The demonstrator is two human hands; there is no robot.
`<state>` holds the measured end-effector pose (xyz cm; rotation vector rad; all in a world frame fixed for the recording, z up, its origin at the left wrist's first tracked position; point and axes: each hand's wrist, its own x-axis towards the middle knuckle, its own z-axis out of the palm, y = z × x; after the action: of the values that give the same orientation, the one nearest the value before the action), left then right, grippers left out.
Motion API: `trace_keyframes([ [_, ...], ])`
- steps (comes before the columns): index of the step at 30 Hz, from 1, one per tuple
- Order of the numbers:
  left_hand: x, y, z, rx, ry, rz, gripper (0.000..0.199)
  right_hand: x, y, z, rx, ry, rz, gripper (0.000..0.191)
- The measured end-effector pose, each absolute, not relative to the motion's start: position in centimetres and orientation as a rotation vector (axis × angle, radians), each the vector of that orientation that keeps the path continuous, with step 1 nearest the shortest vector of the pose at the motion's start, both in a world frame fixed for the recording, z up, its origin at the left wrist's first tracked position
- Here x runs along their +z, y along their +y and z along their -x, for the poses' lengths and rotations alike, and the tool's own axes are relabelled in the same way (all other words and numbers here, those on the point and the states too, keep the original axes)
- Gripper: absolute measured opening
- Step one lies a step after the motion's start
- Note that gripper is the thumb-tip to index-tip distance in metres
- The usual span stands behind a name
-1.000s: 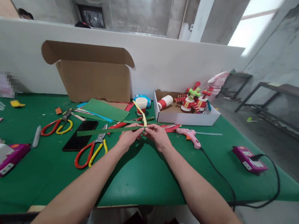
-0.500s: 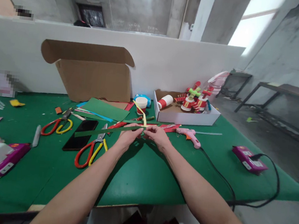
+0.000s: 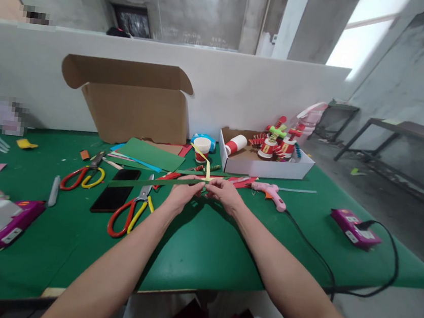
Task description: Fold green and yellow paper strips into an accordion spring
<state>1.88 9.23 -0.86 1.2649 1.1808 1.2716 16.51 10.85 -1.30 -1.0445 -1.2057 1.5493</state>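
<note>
Both hands meet over the middle of the green table. Fingers of my left hand pinch a long green paper strip, whose free end reaches left above the phone. A yellow paper strip rises from between the fingertips and bends up to the left, in front of the paper cup. My right hand is closed at the point where the two strips meet; its fingertips nearly touch those of the left. How the strips are joined there is too small to make out. Red paper strips lie just behind the hands.
Scissors and a phone lie left of my hands, with a second pair of scissors farther out. A pink glue gun trails its cord to a purple power strip. Behind stands a white box of paper-cup figures.
The view has shifted slightly, moving the scene a little to the right. Both hands keep their pinch, and the yellow strip's upper end sits slightly differently.
</note>
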Motion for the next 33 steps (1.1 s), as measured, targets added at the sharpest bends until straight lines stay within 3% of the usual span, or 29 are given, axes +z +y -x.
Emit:
trace_keyframes([
  [13,-0.20,8.97,-2.01,1.135,1.062,-1.192,0.034,-0.97,10.91,-16.81,1.501,-1.125,0.978,0.029],
  [22,-0.10,8.97,-1.86,1.120,1.067,-1.181,0.028,-0.29,10.61,-17.15,1.674,-1.042,0.955,0.032],
  [33,-0.32,9.14,-2.15,1.186,1.060,-1.123,0.038,-0.86,10.61,-16.57,1.562,-1.011,0.893,0.034],
])
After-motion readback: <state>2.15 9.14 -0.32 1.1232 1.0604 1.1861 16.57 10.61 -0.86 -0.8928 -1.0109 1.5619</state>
